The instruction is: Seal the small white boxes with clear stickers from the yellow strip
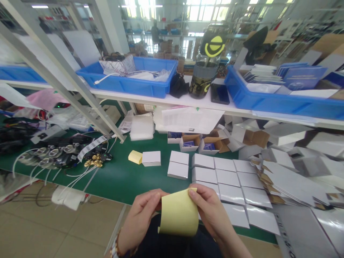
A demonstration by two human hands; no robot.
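Note:
My left hand [141, 215] and my right hand [212, 211] both pinch a curled pale yellow sheet [178, 215] in front of me, just below the near edge of the green table [120, 175]. The left fingers grip its left top edge, the right fingers its top right corner. Beyond my hands, several closed white boxes [231, 179] lie in rows on the table. A yellow pad [135, 157] sits beside a single white box [151, 158].
Open small cartons [201, 142] and a heap of flat unfolded boxes [290, 172] lie at the right. Black parts with white cables [61, 154] lie at the left. On a white shelf above stand blue bins [129, 77] and a bottle [205, 68].

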